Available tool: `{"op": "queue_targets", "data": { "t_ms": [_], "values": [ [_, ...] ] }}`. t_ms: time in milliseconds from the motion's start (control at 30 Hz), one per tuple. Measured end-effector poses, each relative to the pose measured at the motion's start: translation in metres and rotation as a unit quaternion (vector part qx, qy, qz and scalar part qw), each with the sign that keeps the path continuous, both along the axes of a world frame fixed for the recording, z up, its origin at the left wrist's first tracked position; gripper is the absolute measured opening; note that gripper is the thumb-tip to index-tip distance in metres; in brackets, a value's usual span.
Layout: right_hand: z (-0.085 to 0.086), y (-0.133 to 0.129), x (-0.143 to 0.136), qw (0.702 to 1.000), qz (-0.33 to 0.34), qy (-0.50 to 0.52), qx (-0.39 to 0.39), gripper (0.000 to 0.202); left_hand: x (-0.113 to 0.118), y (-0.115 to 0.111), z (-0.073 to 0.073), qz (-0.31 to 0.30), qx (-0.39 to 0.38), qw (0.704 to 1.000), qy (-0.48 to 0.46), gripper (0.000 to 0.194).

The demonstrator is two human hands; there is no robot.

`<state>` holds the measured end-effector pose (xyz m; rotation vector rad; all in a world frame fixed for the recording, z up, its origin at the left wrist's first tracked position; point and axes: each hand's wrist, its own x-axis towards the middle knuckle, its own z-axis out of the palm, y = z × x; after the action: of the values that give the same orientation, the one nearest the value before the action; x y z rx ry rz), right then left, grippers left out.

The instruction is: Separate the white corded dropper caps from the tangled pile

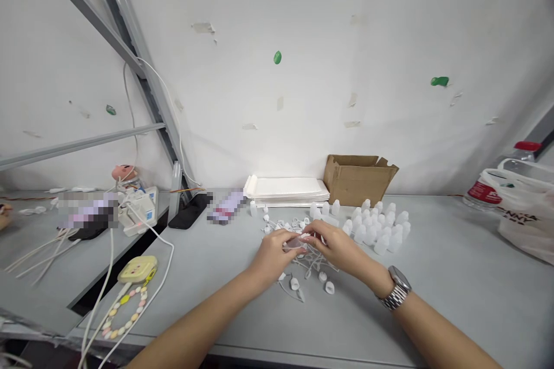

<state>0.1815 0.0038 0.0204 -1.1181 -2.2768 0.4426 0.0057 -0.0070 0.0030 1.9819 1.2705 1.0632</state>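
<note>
My left hand (273, 252) is closed around a small translucent plastic bottle (293, 244) that lies on its side between thumb and fingers. Against its other end, my right hand (331, 240) pinches; what its fingertips grip is too small to make out. Both hands are just above a pile of loose white caps with thin straps (309, 268). A few caps lie nearer me, among them one round white cap (329, 287). To the right of my right hand stand several small white capped bottles (383, 228) in a cluster.
Behind the hands lie stacked white trays (288, 187) and an open cardboard box (361, 181). A black phone (190, 211), a yellow case (137, 269) with a beaded strap, and white cables (162, 285) are left. A plastic bag (526, 216) and large bottle (482, 191) stand right.
</note>
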Motion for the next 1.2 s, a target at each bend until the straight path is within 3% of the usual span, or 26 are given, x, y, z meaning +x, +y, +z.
{"op": "queue_targets", "data": {
  "t_ms": [167,400,500,633,700,833,933,1000,1100,1200],
  "values": [
    [0.004,-0.002,0.002,0.999,0.032,-0.009,0.005,0.016,0.000,0.001,-0.002,-0.004,-0.013,1.000,0.015,0.023],
    [-0.015,0.001,-0.016,0.995,-0.082,0.016,-0.055,0.035,-0.001,0.001,-0.009,0.009,0.088,0.991,0.101,0.019],
    [-0.011,0.003,-0.011,0.996,-0.056,0.019,-0.064,0.037,0.000,0.002,-0.010,0.004,0.036,0.998,0.056,0.020],
    [0.003,-0.001,0.001,0.999,0.023,-0.017,-0.016,0.021,0.000,0.003,-0.008,-0.034,-0.068,0.997,-0.027,0.022],
    [0.006,-0.003,0.003,0.999,0.040,-0.032,-0.001,0.019,0.000,0.004,-0.008,-0.039,-0.079,0.995,-0.039,0.023],
    [-0.004,-0.003,-0.004,0.999,0.020,-0.004,-0.030,0.022,-0.003,0.003,-0.008,-0.008,0.038,0.997,0.063,0.018],
    [-0.015,0.001,-0.014,0.990,-0.017,0.093,-0.104,0.031,-0.005,0.001,-0.010,0.002,0.158,0.972,0.171,0.015],
    [-0.018,0.003,-0.019,0.961,-0.028,0.174,-0.211,0.038,-0.005,0.000,-0.012,0.009,0.228,0.947,0.228,0.018],
    [-0.016,0.003,-0.023,0.896,-0.016,0.258,-0.361,0.044,-0.005,0.000,-0.014,0.017,0.295,0.914,0.277,0.024],
    [-0.009,0.001,-0.021,0.887,-0.019,0.275,-0.371,0.044,-0.006,0.002,-0.013,0.012,0.295,0.922,0.249,0.024]
  ]
}}
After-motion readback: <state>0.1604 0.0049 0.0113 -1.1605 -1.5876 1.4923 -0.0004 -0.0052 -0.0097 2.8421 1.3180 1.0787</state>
